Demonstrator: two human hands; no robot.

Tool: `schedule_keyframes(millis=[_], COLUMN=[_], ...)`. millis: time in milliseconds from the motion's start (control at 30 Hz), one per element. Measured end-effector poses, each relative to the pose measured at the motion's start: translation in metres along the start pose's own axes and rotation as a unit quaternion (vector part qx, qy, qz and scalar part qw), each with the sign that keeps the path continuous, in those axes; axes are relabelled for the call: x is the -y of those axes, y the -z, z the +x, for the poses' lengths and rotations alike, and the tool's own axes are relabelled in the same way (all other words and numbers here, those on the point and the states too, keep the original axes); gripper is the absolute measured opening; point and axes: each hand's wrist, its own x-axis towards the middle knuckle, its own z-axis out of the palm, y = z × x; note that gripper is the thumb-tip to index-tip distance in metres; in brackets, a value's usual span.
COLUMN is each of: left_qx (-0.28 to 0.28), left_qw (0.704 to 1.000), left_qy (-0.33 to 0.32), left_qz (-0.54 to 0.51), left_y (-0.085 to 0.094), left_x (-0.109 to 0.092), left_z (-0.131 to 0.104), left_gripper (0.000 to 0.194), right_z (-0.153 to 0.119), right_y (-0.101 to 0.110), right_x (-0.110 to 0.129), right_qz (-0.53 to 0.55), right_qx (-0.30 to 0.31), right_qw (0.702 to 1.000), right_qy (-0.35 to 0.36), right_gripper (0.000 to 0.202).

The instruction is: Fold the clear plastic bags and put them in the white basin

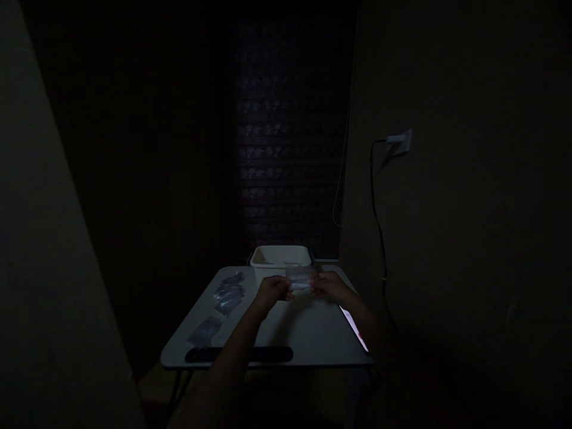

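Between my two hands stretches a small clear plastic bag (300, 277), held up over the table just in front of the white bin. My left hand (273, 289) pinches its left side, and my right hand (329, 285) grips the right side. Dim light blurs the bag's details, and I cannot tell what is in it. The white bin (280, 267) stands at the table's far edge with some pale items inside. Along the table's left side lie several clear plastic bags (229, 297), one of them nearer the front.
A black slotted strip (268, 354) runs along the front of the white folding table (313, 345). At the right edge, a lit screen (354, 329) shows partly behind my forearm. A black cable (378, 214) hangs from a wall outlet (404, 142). Behind the table is a dark window blind (286, 155).
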Motion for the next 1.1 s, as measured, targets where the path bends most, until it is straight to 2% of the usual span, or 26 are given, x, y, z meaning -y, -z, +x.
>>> schedule_keyframes(millis=[167, 400, 800, 1100], left_qx=[0.001, 0.036, 0.026, 0.035], left_qw=[1.000, 0.999, 0.998, 0.997], left_qy=[0.012, 0.032, 0.020, 0.025], left_qz=[-0.010, -0.017, -0.050, -0.068], left_y=[-0.002, -0.007, -0.004, 0.007], left_x=[-0.001, -0.002, 0.000, 0.000], left_z=[-0.001, -0.010, -0.007, -0.005], left_gripper=[0.025, 0.021, 0.011, 0.024], right_z=[0.002, -0.001, -0.001, 0.005], right_y=[0.001, 0.004, -0.001, -0.003], right_x=[-0.004, -0.007, -0.002, -0.005], right_qz=[-0.017, -0.007, 0.008, 0.000], right_qx=[-0.016, -0.042, -0.040, -0.034], right_qw=[1.000, 0.999, 0.999, 0.999], right_qy=[0.005, -0.015, 0.002, 0.007], right_gripper=[0.021, 0.018, 0.016, 0.019])
